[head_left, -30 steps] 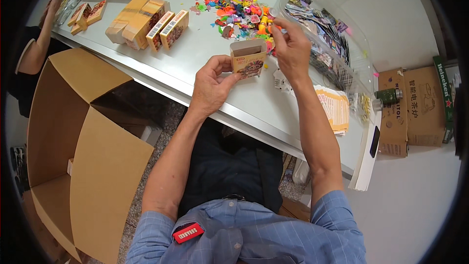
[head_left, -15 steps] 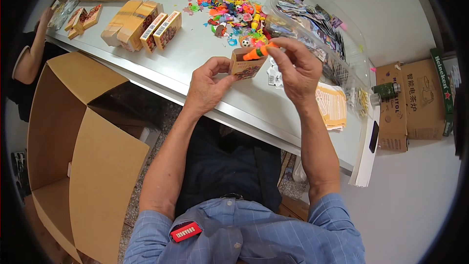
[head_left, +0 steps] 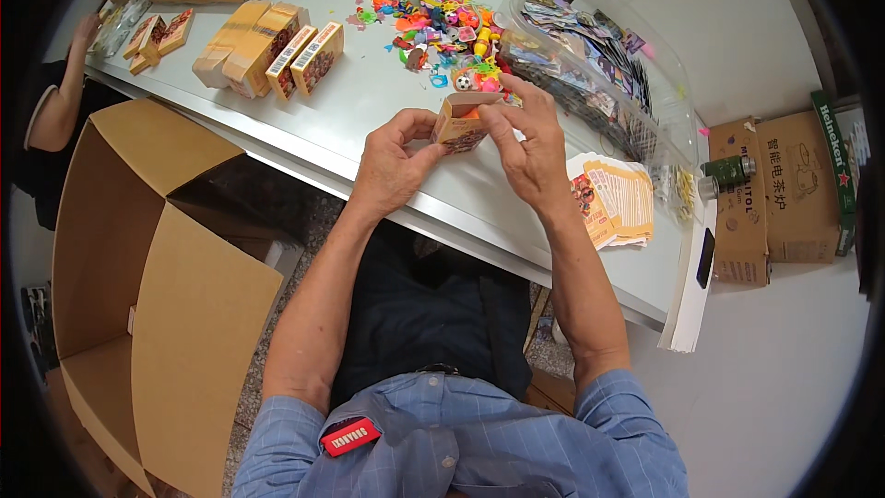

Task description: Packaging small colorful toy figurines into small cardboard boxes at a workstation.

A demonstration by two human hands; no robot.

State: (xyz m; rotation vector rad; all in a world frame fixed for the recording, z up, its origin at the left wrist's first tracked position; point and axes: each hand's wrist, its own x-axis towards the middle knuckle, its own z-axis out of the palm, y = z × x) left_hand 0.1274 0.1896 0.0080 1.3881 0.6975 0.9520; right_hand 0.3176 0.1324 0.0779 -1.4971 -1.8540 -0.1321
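Small box (head_left: 461, 136) points open end up, long axis near upright

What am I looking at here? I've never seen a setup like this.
There's no machine: a person works bare-handed, filmed by a wide camera worn on the head, looking down, so straight edges look bent. The left hand holds a small open box; the right hand is at its opening, where something orange shows. On the white table are a pile of colourful little toys, more small boxes, flat printed cards and a clear plastic bin holding packets.
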